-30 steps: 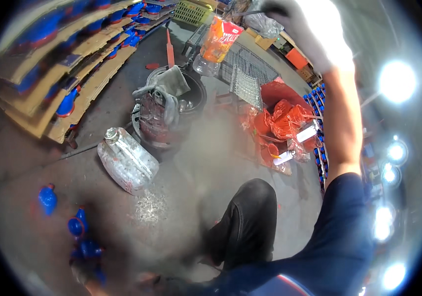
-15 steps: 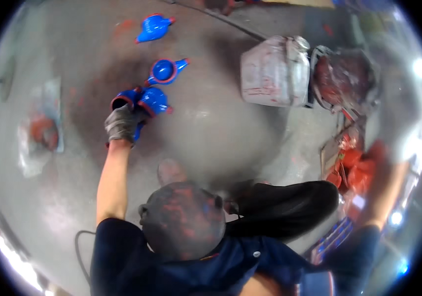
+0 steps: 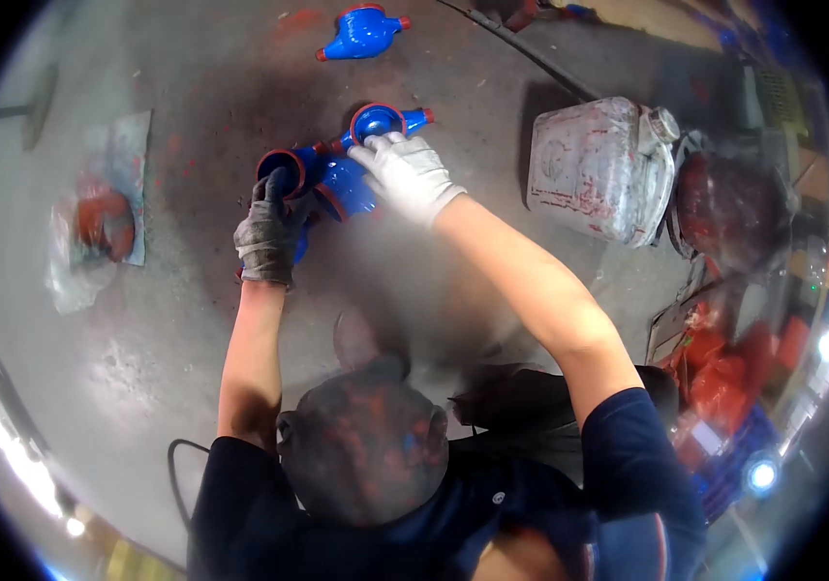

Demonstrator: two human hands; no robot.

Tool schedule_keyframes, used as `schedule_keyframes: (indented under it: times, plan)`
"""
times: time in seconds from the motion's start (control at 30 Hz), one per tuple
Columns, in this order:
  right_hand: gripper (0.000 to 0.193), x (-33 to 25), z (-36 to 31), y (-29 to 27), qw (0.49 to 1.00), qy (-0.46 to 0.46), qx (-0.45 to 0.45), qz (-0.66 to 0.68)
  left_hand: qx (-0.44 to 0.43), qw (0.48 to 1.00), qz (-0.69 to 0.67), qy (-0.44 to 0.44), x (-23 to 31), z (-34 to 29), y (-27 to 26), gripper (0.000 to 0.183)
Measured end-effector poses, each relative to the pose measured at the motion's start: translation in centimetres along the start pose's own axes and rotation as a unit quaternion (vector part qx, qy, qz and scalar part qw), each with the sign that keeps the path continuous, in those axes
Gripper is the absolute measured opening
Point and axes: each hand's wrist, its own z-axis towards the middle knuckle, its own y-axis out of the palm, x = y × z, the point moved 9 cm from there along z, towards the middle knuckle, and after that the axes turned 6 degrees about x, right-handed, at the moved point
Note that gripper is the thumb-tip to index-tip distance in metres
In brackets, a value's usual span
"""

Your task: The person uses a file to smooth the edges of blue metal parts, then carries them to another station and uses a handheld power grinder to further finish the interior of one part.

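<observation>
My left hand (image 3: pixel 267 232), in a grey stained glove, is closed on the rim of a blue water meter body (image 3: pixel 308 167) with a red-edged round opening. My right hand (image 3: pixel 410 179), in a white glove, reaches across with its fingers stretched over the near edge of another blue meter body (image 3: pixel 372 118), whose red-rimmed opening faces up. Between the hands lies a third blue body (image 3: pixel 347 186), partly covered by the right fingers. More blue shows beside my left wrist, mostly hidden. Farther off, a separate blue body with red ends (image 3: pixel 364 34) lies on the floor.
A paint-smeared whitish jerrycan (image 3: pixel 584 169) stands at the right, beside a dark red plastic-wrapped bundle (image 3: pixel 729 203). Red bags (image 3: pixel 720 382) lie nearer on that side. At the left is a plastic sheet with a reddish lump (image 3: pixel 105 228). A round red-stained dark object (image 3: pixel 366 441) is close to me.
My right hand has come from the far right side to the blue bodies. My left hand remains at its blue body. The view has shifted, moving the floor items within it.
</observation>
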Motion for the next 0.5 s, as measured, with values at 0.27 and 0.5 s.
schedule_keyframes:
  times: [0.27,0.5]
  plan:
    - [0.074,-1.7,2.8,0.6,0.962,0.216,-0.148,-0.082,-0.121,0.986,0.106,0.048,-0.9,2.3,3.1,0.03]
    - [0.03,0.1,6.3,3.3,0.96,0.2,-0.192,-0.046,-0.099,0.986,0.024,-0.133,-4.8,-1.6,-4.7,0.025]
